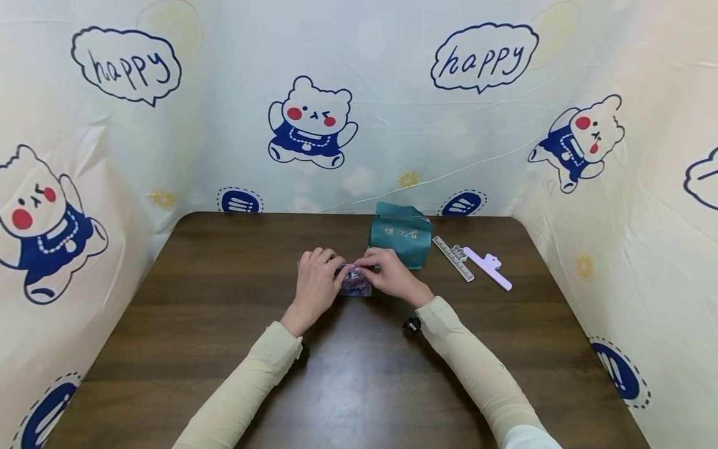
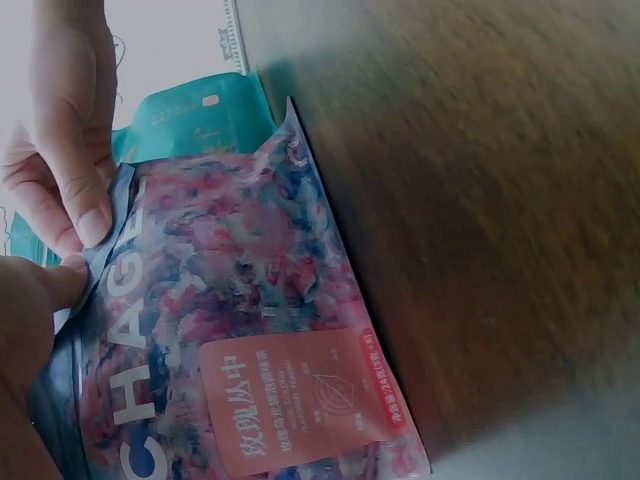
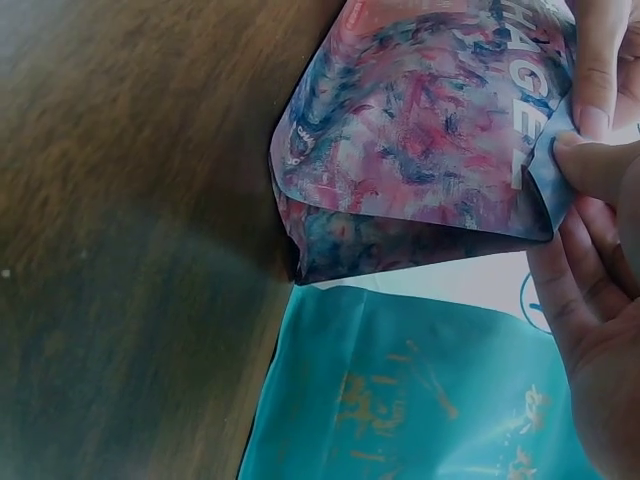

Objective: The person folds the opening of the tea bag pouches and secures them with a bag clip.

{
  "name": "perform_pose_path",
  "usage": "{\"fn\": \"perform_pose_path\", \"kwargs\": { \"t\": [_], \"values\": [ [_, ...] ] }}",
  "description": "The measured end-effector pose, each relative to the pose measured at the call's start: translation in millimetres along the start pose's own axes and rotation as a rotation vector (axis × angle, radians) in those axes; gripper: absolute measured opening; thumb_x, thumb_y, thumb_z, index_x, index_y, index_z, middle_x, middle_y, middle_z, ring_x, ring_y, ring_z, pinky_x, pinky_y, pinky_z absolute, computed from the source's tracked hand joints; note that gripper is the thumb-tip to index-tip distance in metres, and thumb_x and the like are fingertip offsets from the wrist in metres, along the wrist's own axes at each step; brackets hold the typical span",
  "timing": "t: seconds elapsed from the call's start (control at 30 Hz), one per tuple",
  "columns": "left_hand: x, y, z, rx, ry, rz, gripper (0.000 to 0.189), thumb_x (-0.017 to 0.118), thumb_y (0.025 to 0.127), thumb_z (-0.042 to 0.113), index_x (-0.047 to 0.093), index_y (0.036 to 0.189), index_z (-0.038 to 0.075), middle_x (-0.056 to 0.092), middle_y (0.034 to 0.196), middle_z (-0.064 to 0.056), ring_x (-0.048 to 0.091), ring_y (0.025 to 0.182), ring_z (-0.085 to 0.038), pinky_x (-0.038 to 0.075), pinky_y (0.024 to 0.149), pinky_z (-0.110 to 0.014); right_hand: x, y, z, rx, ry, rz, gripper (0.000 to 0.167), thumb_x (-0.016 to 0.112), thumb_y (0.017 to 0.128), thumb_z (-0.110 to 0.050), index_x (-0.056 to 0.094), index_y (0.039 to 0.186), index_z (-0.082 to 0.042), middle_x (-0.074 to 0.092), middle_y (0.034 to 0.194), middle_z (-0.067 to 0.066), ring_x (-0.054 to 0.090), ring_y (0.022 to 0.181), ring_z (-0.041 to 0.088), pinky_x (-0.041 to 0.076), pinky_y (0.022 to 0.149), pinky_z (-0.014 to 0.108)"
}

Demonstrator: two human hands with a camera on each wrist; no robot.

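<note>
A tea pouch [image 1: 356, 285] with a pink, blue and purple painted pattern, large white letters and a pink label [image 2: 295, 400] stands on the table between both hands. Its top edge is folded over in a blue-grey strip [image 3: 553, 170]. My left hand [image 1: 315, 284] pinches this folded edge, with the thumb on the near side. Close beside it, my right hand [image 1: 392, 274] pinches the same edge between thumb and fingers, the two thumbs almost meeting. In the head view both hands cover much of the pouch.
Just behind the right hand stands a teal bag [image 1: 401, 234] with gold writing. To its right lie a clear ruler-like clip [image 1: 453, 259] and a light purple clip [image 1: 488, 268]. A printed cloth [image 1: 392, 112] with bears hangs around the brown table [image 1: 235, 249].
</note>
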State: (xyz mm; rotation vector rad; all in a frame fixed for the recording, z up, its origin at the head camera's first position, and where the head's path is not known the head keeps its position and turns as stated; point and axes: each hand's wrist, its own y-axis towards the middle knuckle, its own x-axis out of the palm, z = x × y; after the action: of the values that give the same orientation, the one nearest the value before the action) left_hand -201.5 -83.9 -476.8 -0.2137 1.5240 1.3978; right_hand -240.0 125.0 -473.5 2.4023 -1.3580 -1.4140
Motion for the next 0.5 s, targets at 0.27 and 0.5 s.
{"fn": "perform_pose_path", "kwargs": {
  "t": [0.27,0.5],
  "values": [
    [2.2,-0.2,1.1,-0.006,-0.018,0.027,0.020,0.074,0.095,0.027,0.077,0.086,0.010,0.069,0.086,-0.005,0.058,0.080,-0.025,0.038,0.073,-0.039,0.1,-0.2,-0.9,-0.021,-0.040,0.005,0.017,0.072,0.093,-0.001,0.079,0.108,-0.002,0.069,0.090,0.005,0.061,0.081,0.013,0.057,0.070,0.035],
    [1.8,-1.0,-2.3,0.000,-0.003,0.023,0.019,0.073,0.095,0.028,0.078,0.086,0.011,0.069,0.086,-0.005,0.058,0.080,-0.025,0.037,0.073,-0.039,-1.7,0.2,-0.2,0.010,0.001,-0.039,0.018,0.069,0.096,-0.004,0.078,0.112,-0.006,0.071,0.095,0.004,0.062,0.084,0.011,0.056,0.071,0.034]
  ]
}}
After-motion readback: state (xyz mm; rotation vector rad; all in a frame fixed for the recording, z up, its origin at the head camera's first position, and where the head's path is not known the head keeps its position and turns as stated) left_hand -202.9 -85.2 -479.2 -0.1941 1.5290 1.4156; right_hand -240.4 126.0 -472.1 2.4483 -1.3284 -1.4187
